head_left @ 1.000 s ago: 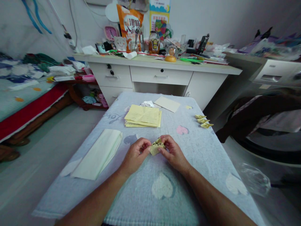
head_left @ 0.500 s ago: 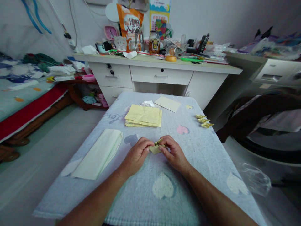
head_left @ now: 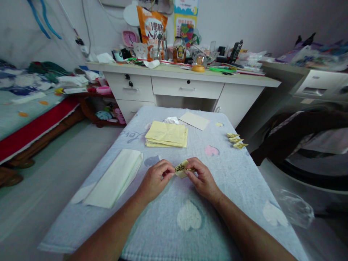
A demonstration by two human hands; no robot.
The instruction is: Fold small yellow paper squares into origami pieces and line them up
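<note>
A small folded piece of yellow paper (head_left: 180, 169) with black marks is pinched between both my hands, just above the blue towel-covered table (head_left: 223, 181). My left hand (head_left: 154, 179) grips its left end with fingertips. My right hand (head_left: 200, 177) holds its right end. A stack of yellow paper sheets (head_left: 166, 134) lies farther back on the table. Three small folded yellow paper pieces (head_left: 236, 140) sit in a row near the right edge.
A folded pale green cloth (head_left: 114, 177) lies at the left of the table. A single cream sheet (head_left: 194, 120) and a crumpled white scrap (head_left: 170, 120) lie at the far end. A cluttered white desk (head_left: 187, 78) stands behind, a bed (head_left: 29, 108) to the left.
The paper piece was pressed flatter between my fingers half a second ago; now its marked face tilts up again. My hands stay in nearly the same place.
</note>
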